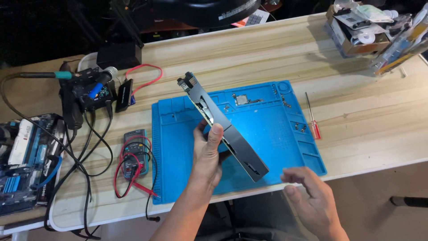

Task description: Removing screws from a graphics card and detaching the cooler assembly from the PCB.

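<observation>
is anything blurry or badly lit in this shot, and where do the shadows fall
Head view: the right hand is slightly motion-blurred; the left hand and the grey device it holds stay sharp, casting a soft shadow on the blue mat; the top-left background is nearly black; the table is evenly lit.

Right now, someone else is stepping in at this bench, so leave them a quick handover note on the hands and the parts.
Left hand: holds the long grey card-shaped device on edge above the blue work mat, thumb over its top edge.
Right hand: open and empty, beside the device's lower end, not touching it.
On the mat: small loose screws along the right side and a small square part at the top.
Red-handled screwdriver lies on the table just right of the mat; multimeter to the left.
Device is lifted; whether it is opened cannot be told.
</observation>
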